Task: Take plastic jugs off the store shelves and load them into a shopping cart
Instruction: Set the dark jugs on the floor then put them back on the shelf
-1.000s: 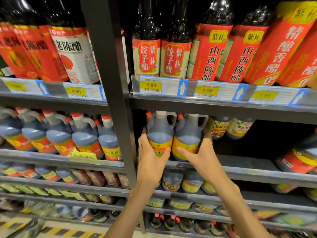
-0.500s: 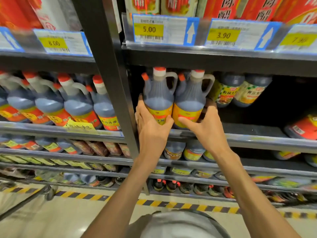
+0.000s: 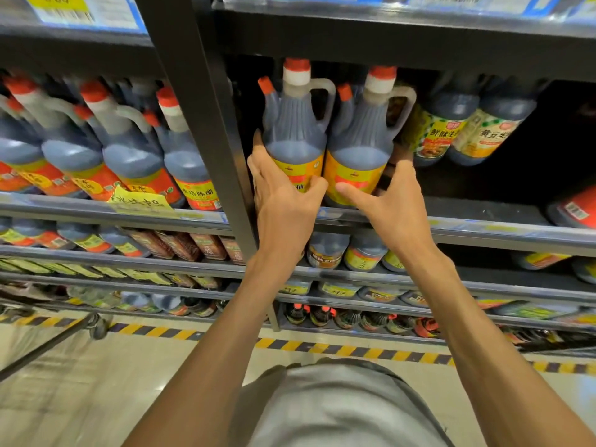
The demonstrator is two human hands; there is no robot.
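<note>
Two dark plastic jugs with red-and-white caps and yellow labels stand side by side at the front of a shelf (image 3: 483, 225). My left hand (image 3: 283, 201) wraps around the lower body of the left jug (image 3: 295, 130), thumb on its label. My right hand (image 3: 392, 204) is around the right jug (image 3: 361, 137), thumb across the label and fingers behind its right side. Both jugs stand upright and touch each other.
A black upright post (image 3: 206, 124) stands just left of my left hand. Left of it is a row of similar jugs (image 3: 129, 146) with red labels. Bottles with yellow-green labels (image 3: 467, 130) lie right. Part of a shopping cart frame (image 3: 48, 346) shows at lower left.
The view has tilted down and drawn closer to the shelf. Both hands stay on the same two jugs; my right thumb now reaches further across the right jug's label.
</note>
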